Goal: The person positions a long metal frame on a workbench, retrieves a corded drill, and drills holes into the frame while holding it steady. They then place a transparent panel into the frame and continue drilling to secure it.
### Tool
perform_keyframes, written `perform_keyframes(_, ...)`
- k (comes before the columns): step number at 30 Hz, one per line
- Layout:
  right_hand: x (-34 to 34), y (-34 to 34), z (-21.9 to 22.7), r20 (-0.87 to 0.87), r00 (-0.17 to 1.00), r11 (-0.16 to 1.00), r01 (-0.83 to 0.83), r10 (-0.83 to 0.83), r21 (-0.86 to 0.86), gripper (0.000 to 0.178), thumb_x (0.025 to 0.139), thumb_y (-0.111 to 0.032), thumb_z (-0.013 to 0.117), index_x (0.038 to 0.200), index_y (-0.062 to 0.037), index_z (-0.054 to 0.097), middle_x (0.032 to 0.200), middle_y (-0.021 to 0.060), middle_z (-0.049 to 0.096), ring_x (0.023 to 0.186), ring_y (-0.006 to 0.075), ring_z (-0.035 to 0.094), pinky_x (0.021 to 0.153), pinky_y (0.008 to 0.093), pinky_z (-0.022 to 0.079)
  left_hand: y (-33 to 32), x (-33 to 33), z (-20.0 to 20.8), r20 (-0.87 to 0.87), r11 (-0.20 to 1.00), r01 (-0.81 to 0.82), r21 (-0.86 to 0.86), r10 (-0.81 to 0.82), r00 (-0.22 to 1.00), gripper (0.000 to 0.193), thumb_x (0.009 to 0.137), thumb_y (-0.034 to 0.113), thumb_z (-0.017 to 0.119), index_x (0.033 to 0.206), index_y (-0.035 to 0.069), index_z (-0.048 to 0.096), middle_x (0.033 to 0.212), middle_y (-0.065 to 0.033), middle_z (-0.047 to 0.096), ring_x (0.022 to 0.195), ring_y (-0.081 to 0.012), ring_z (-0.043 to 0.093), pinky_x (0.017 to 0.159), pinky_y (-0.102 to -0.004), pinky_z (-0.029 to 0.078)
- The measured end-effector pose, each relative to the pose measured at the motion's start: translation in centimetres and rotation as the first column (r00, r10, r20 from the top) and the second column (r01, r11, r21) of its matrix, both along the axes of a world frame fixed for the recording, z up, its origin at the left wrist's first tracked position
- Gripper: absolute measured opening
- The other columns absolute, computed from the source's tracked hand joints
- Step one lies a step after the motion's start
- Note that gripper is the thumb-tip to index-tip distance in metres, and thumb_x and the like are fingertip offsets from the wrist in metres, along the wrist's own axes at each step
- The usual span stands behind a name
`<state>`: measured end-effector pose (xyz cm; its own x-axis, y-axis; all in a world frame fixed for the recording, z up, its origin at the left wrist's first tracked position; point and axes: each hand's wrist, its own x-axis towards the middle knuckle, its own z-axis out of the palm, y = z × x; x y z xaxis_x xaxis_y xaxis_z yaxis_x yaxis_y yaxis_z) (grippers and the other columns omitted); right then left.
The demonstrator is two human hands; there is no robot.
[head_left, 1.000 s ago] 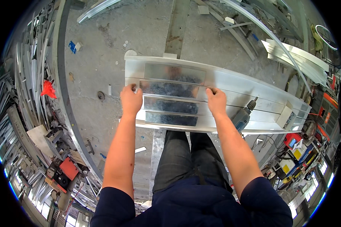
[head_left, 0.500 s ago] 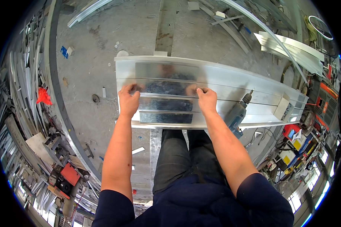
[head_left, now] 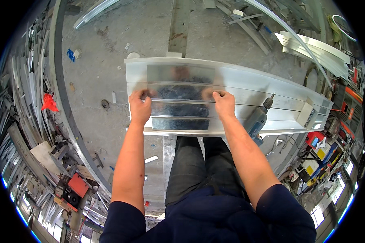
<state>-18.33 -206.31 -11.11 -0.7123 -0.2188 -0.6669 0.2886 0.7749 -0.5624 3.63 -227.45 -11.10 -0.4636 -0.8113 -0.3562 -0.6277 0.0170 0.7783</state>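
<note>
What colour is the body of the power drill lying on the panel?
Blue-grey; the power drill shows best in the head view.

Legible text: none.
Two yellow patches, near right in the gear stack, look like labels; too small to read. Grey strip at left has faint dark marks, could be lettering, too blurred to tell. Orange machine, far right: small marks on its front, also unreadable at this size.
</note>
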Motion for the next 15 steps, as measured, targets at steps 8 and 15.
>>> perform_keyframes(8, -0.2, 0.3, -0.4, -0.001, 1.0, 1.0, -0.005, 0.005, 0.004, 0.023, 0.087, -0.017, 0.065, 0.097, 0.003, 0.072, 0.09, 0.0096, 0.072, 0.083, 0.0155, 0.062, 0.077, 0.0297, 0.048, -0.1, 0.1, -0.1, 0.116, 0.997, 0.057, -0.058, -0.05, 0.992, 0.025, 0.074, 0.004, 0.054, 0.095, 0.003, 0.068, 0.097, -0.013, 0.062, 0.093, -0.0302, 0.055, 0.086, -0.0397, 0.046)
perform_keyframes(15, -0.1, 0.1, -0.3, 0.003, 1.0, 1.0, 0.016, -0.016, -0.023, 0.022, 0.086, -0.016, 0.066, 0.095, 0.003, 0.073, 0.088, 0.0088, 0.072, 0.082, 0.015, 0.062, 0.076, 0.0296, 0.048, -0.2, 0.7, -0.7, 0.101, 0.997, 0.061, -0.05, -0.055, 0.993, 0.026, 0.075, 0.007, 0.055, 0.097, 0.003, 0.068, 0.097, -0.0125, 0.062, 0.094, -0.0307, 0.054, 0.088, -0.04, 0.044)
